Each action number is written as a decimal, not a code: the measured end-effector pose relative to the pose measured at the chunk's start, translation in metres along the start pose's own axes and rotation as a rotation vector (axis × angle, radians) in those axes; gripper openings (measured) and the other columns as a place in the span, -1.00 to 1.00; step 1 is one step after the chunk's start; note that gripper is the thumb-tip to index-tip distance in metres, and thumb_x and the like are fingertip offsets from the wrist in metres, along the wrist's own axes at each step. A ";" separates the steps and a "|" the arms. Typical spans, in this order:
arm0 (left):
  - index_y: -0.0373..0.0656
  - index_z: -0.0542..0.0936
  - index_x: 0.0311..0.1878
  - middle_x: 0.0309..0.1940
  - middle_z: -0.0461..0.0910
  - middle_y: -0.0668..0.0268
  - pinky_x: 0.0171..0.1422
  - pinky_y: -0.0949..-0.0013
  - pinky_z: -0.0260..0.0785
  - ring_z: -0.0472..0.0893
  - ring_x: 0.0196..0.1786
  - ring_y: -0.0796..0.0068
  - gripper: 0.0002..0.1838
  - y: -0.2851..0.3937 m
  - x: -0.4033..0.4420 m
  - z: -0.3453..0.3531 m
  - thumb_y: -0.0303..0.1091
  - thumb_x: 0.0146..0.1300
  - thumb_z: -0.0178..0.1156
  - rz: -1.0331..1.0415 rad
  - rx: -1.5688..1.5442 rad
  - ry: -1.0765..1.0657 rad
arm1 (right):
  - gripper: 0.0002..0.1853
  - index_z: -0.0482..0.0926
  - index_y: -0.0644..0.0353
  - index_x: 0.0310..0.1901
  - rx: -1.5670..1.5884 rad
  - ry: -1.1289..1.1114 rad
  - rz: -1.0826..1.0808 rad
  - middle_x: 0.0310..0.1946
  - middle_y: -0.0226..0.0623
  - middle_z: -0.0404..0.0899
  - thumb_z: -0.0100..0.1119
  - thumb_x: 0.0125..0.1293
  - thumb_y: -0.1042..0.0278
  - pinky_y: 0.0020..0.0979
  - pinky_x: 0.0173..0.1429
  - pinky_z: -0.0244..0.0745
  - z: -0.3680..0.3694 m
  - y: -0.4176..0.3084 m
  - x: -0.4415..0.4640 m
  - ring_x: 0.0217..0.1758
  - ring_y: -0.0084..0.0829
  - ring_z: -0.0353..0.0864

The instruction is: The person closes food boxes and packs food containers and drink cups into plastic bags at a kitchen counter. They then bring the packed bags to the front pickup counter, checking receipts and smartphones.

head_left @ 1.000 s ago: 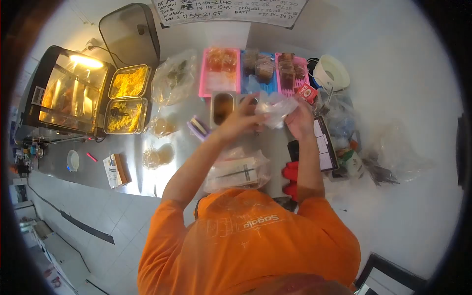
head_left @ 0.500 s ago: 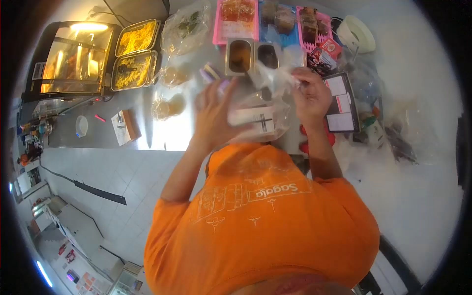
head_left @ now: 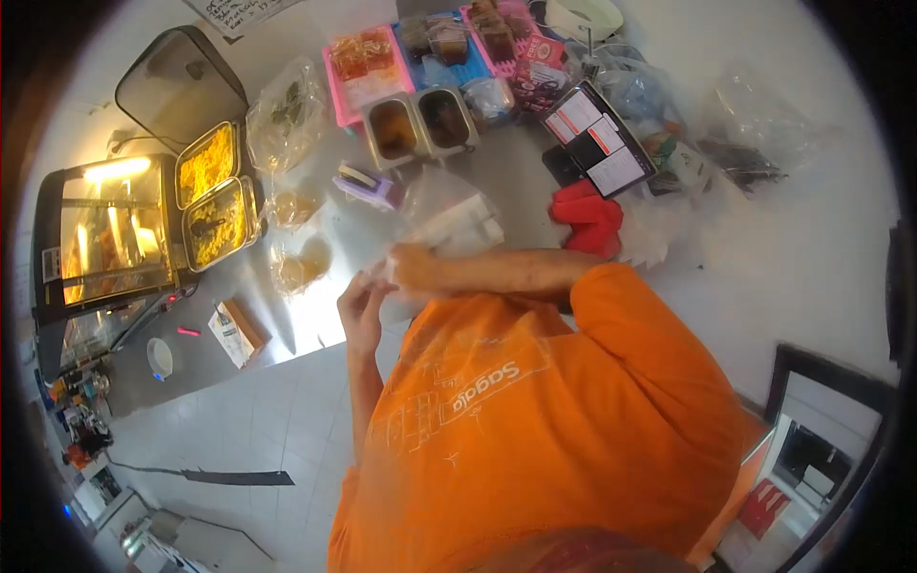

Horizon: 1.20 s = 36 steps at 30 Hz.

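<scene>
My left hand (head_left: 361,304) and my right hand (head_left: 417,271) meet at the counter's front edge, with my right forearm reaching across my chest. Both are closed on a crumpled whitish piece of plastic (head_left: 380,271), blurred and partly hidden by fingers. Just beyond my right hand lies a white box (head_left: 468,225) with a clear plastic bag (head_left: 435,191) about it. A purple-and-white tape dispenser (head_left: 369,188) sits farther back. Two tied clear bags with light-brown contents, a nearer bag (head_left: 304,265) and a farther bag (head_left: 292,208), lie left of my hands.
Two metal containers of dark sauce (head_left: 394,134) stand behind, near a pink basket (head_left: 368,72). Yellow food trays (head_left: 222,224) and a lit warming cabinet (head_left: 110,239) are at left. A tablet (head_left: 600,138) and a red cloth-like item (head_left: 585,218) lie at right.
My right hand has swung left and toward me, bringing the plastic to my left hand. My left hand, spread before, has closed. The view has turned to the right.
</scene>
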<state>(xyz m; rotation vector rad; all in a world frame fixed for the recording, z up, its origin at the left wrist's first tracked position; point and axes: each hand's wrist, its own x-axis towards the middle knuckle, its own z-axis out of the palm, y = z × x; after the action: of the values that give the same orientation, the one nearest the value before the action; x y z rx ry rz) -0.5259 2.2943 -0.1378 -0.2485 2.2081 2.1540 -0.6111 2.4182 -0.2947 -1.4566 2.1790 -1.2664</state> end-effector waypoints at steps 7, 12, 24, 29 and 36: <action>-0.43 0.65 0.02 -0.11 0.64 0.20 0.16 0.39 0.39 0.57 0.00 0.48 -0.67 -0.010 0.007 -0.025 -0.34 0.38 0.12 -0.050 0.008 -0.030 | -0.79 0.67 0.06 -0.40 -0.519 -0.331 0.075 -0.38 -0.28 0.66 0.16 0.19 0.14 -0.24 -0.15 0.57 0.012 0.000 0.014 -0.31 -0.27 0.67; -0.42 0.61 0.08 -0.11 0.64 0.24 0.20 0.46 0.34 0.56 0.00 0.52 -0.66 -0.008 0.018 -0.033 -0.41 0.31 0.21 -0.089 -0.072 -0.084 | -0.83 0.72 0.01 -0.36 -0.491 -0.314 -0.251 -0.25 -0.23 0.72 0.14 0.18 0.23 -0.16 -0.06 0.61 -0.113 -0.073 0.015 -0.22 -0.25 0.73; -0.28 0.51 0.19 0.25 0.38 -0.02 0.22 0.08 0.35 0.46 0.19 0.02 -0.02 -0.056 0.046 -0.038 0.07 -0.33 0.62 0.518 0.562 0.005 | -0.45 0.46 0.20 0.21 -0.784 0.075 0.906 0.09 -0.06 0.57 0.33 0.20 0.20 -0.05 0.24 0.41 -0.267 -0.144 -0.105 0.21 0.03 0.50; -0.18 0.52 0.17 0.09 0.51 -0.02 0.18 0.09 0.39 0.52 0.08 -0.09 -0.34 -0.112 0.110 0.041 -0.03 0.05 0.42 0.305 0.750 -0.592 | 0.00 0.07 0.25 0.50 -0.197 0.209 0.354 0.33 -0.04 0.38 0.49 0.09 0.31 -0.10 0.41 0.27 -0.153 -0.031 -0.115 0.43 -0.13 0.30; 0.04 0.38 0.36 0.25 0.44 0.01 0.35 0.00 0.28 0.42 0.29 -0.05 -0.26 -0.096 0.093 0.049 -0.01 0.10 0.34 0.639 0.598 -0.179 | -0.26 0.22 0.26 0.43 0.471 0.191 0.454 0.32 -0.10 0.40 0.34 0.28 0.36 -0.29 0.43 0.23 -0.125 0.012 -0.106 0.35 -0.34 0.38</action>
<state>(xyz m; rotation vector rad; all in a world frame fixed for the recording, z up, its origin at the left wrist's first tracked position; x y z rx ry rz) -0.6070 2.3333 -0.2474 0.7268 2.9320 1.4719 -0.6431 2.5749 -0.2558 -0.6421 1.9673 -1.6341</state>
